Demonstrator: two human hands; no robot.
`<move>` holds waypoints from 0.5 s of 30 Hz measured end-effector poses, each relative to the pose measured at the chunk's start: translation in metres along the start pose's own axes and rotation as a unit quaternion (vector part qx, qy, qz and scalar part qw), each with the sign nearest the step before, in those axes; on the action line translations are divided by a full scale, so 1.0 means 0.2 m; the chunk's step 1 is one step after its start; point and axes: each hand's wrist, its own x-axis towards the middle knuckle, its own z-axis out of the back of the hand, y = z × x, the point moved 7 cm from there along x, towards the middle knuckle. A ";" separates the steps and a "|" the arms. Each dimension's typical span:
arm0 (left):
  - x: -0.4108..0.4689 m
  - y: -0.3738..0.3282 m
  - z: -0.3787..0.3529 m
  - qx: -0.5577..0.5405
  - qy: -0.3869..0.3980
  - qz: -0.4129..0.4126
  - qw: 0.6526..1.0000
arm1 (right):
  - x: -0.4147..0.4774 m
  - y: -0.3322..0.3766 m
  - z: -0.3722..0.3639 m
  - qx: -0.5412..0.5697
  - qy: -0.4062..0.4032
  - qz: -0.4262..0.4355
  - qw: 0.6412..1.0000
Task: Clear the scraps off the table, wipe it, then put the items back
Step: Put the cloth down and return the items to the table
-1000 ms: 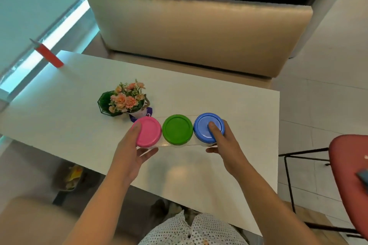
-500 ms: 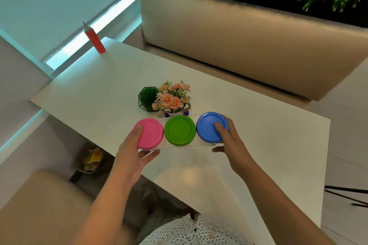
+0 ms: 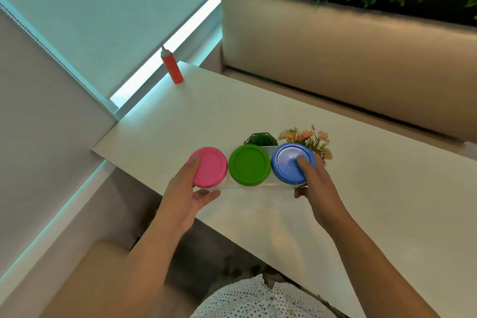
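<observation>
1. The table [image 3: 387, 201] carries everything here.
2. The three-jar set [image 3: 249, 165] (pink, green, blue lids) is near its front edge.
3. The left hand [image 3: 183, 196] grasps the pink end — the right hand [image 3: 320, 188] the blue.
4. The flowers [image 3: 309, 139] stand just behind.

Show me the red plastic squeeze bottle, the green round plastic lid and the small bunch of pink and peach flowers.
red plastic squeeze bottle [image 3: 172, 68], head view, middle of its red body.
green round plastic lid [image 3: 249, 164], head view, centre of its flat top.
small bunch of pink and peach flowers [image 3: 307, 135], head view, on a pink blossom.
</observation>
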 end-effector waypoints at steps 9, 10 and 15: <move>0.03 -0.04 0.03 -0.054 -0.020 -0.008 0.998 | 0.09 0.13 -0.05 0.002 -0.003 0.030 1.000; 0.02 -0.03 0.03 -0.054 -0.023 -0.009 0.998 | 0.10 0.13 -0.04 0.007 -0.009 0.031 0.999; -0.02 -0.05 0.06 -0.019 -0.055 -0.029 0.998 | 0.16 0.15 -0.05 -0.004 -0.018 0.024 1.000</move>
